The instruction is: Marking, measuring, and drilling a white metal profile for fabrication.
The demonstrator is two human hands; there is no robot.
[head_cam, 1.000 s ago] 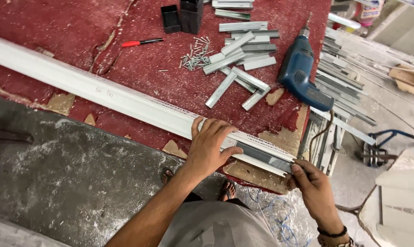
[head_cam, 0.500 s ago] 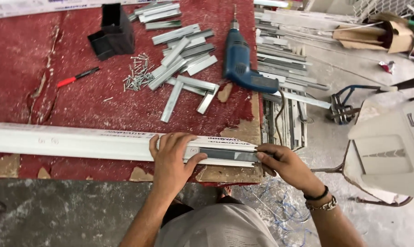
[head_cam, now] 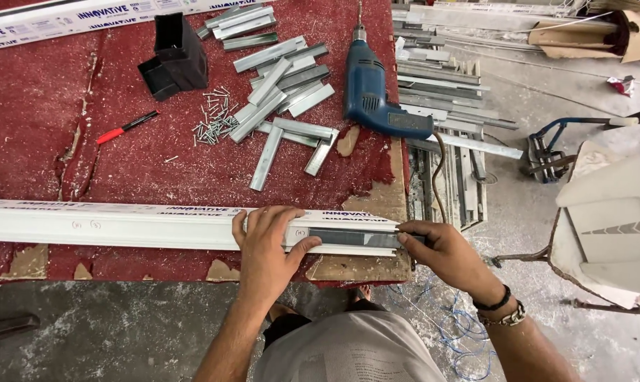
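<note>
Closest to us, our left hand (head_cam: 267,244) lay flat, palm down with fingers spread, pressing on the long white profile (head_cam: 122,226) that ran along the near edge of the counter (head_cam: 51,141). Just to the right, our right hand (head_cam: 436,249) pinched its fingertips together on the end of the grey metal strip (head_cam: 352,238) that sat in the profile's channel, right at the profile's open end. So the profile lay under the left hand and stretched away to our left, while the strip lay between the two hands, the hands themselves a little apart.

Beyond the profile, on the red-covered counter, we had a loose scatter of short metal channel pieces (head_cam: 284,92), and to their left a small heap of screws (head_cam: 210,124). A red and black marker (head_cam: 125,127) lay farther left, well apart from the hands. A blue electric drill (head_cam: 373,99) lay at the counter's right edge, bit pointing away. Farther back stood a black square tube piece (head_cam: 175,56), and at the far edge another white profile (head_cam: 86,14) ran across. Off to the right, long metal lengths (head_cam: 447,92) were stacked beside the counter.
</note>
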